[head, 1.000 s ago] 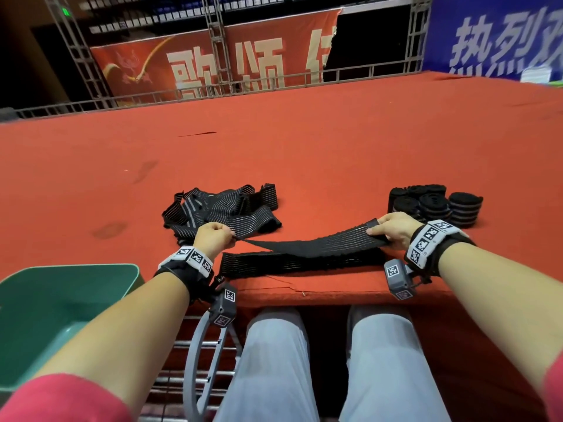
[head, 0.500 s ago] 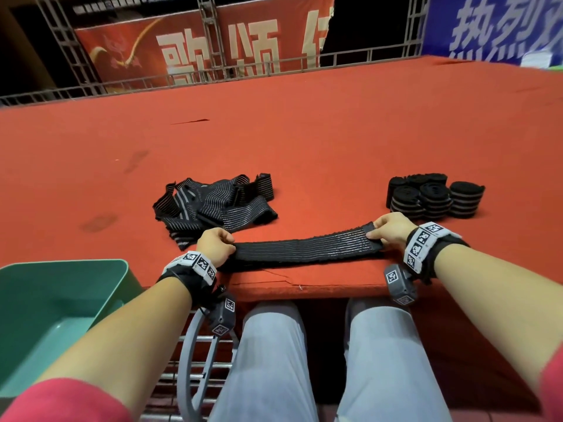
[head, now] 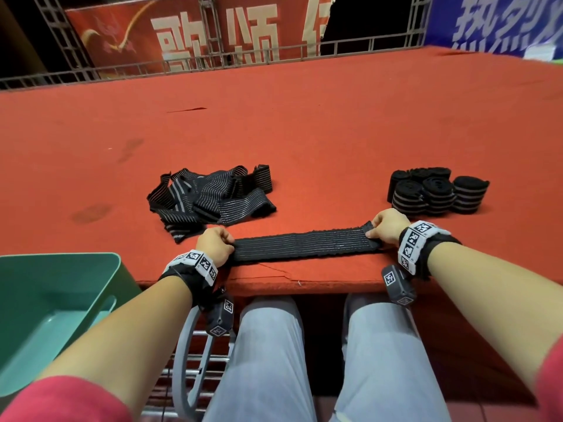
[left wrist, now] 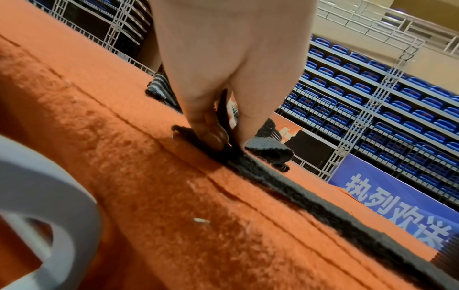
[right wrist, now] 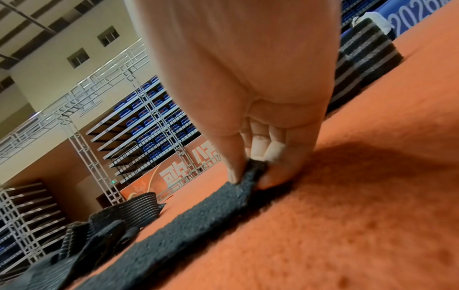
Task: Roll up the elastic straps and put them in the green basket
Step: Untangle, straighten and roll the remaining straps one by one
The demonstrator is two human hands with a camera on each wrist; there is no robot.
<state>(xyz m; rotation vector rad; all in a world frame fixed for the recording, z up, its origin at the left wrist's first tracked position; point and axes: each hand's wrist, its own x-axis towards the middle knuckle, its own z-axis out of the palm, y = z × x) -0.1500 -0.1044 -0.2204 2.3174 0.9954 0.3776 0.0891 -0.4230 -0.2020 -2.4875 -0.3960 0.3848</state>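
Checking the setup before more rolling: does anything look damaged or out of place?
Yes: the red felt cover has a crack-like split near its front edge, just below the flat strap, and darker stains at left.

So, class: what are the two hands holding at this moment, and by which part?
One elastic strap, laid flat on the red table. The left hand pinches its left end; the right hand pinches its right end.
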